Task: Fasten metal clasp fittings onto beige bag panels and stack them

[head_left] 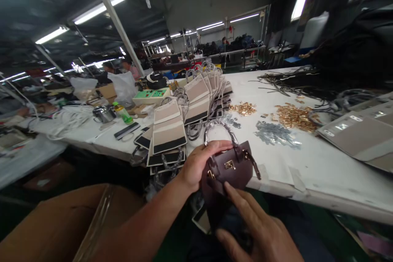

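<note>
A small dark purple-brown handbag (229,170) with a gold clasp and a wrapped handle is held at the near edge of the white table (322,163). My left hand (199,163) grips its top left side, fingers curled over the flap. My right hand (258,225) supports the bag from below, with the index finger stretched up onto its front. A stack of beige bags with dark bands (168,131) lies just left of the held bag.
A row of similar beige bags (202,90) runs to the back. Gold fittings (291,116), silver parts (274,134), and wrapped beige bags (356,135) lie on the right. A cardboard box (61,221) stands at lower left. A green bottle (123,113) and metal cup (103,114) sit at left.
</note>
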{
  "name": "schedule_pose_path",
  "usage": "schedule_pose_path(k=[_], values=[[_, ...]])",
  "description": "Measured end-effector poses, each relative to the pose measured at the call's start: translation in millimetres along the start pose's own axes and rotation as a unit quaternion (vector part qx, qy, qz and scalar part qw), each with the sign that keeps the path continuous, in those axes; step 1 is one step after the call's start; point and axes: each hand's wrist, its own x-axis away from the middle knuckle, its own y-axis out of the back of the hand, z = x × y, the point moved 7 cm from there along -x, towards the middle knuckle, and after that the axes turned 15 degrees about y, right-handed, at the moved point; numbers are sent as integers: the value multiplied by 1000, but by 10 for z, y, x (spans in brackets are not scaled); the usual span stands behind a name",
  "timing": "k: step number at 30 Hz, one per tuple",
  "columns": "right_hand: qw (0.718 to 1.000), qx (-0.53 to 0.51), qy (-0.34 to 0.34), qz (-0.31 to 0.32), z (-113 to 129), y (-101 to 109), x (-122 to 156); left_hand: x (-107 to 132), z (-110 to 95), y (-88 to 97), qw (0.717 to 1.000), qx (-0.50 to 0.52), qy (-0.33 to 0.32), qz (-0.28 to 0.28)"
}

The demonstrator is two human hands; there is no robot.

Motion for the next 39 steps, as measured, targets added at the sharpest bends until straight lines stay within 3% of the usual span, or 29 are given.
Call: schedule_pose_path(k=[3, 10, 15, 28, 35, 39], values=[[999, -38, 7, -7, -14, -1, -7, -41, -73, -69, 999, 0, 16, 41], [996, -17, 20, -85, -14, 206, -125, -150, -72, -177, 995, -11, 37, 88], [995, -39, 17, -90, -51, 285, -136, -206, -49, -240, 985, 1, 77, 156], [996, -41, 38, -75, -46, 167, -115, -391, 81, -67, 957, 68, 142, 244], [997, -40, 20, -58, -91, 105, -141, -431, 99, -38, 962, 53, 141, 226], [992, -31, -24, -116, -108, 183, -114, -393, 3, -93, 976, 44, 111, 181]])
